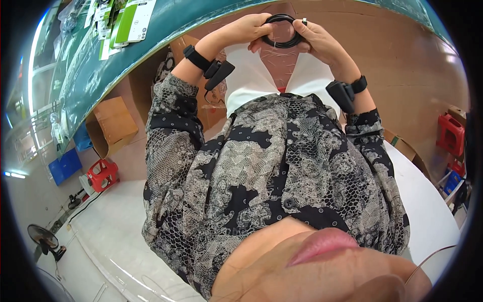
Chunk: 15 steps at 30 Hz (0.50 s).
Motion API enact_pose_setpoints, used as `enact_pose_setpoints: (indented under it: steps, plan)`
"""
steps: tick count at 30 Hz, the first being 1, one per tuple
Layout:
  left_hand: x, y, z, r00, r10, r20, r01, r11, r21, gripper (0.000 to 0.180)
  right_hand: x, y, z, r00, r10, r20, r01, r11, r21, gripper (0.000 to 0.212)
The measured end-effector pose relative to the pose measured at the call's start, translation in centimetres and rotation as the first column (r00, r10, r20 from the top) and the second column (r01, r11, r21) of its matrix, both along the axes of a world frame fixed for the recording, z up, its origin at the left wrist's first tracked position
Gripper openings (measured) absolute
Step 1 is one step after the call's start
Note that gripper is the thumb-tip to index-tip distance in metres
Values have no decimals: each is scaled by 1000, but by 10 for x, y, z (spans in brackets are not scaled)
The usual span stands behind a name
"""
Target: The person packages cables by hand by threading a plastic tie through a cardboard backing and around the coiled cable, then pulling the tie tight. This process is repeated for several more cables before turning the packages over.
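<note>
Head camera: a long teal work table is curving across the upper left, its glossy top bordered by a pale edge. My loose shirt, black and grey in a snakeskin and floral print, is filling the middle, and my white trousers are showing just beyond its hem. On my left, a brown cardboard box is standing near the table's edge, a red plastic stool is sitting farther back, and a round black fan is resting well apart from both. Green and white printed cards are lying in an overlapping pile on the table. Both of my hands are meeting beyond my lap, near the table's edge, with a ring-shaped coil of glossy black cable between them. My left hand is grasping the coil's left side, thumb and fingers closed on it; my right hand is pinching its right side, the thumb pressing along the loop. Black strapped devices are hanging on both wrists. Smallest of all, a pale and green tip is poking up beside my right thumb.
</note>
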State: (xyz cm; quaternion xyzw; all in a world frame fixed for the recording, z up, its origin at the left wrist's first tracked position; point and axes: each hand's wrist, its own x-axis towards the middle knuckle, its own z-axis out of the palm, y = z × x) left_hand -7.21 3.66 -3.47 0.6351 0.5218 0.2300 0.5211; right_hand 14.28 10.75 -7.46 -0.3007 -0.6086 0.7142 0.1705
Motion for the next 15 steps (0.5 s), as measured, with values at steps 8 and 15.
enact_pose_setpoints:
  steps: [8, 15]
  plan:
    - [-3, -1, -12, 925, 210, -317, -190, 977, 93, 23, -12, -7, 10, 986, -29, -166, -41, 914, -404, 37]
    - [2, -1, -5, 883, 186, -432, -141, 981, 135, 24, -18, -3, -4, 990, -54, -131, -2, 917, -399, 33]
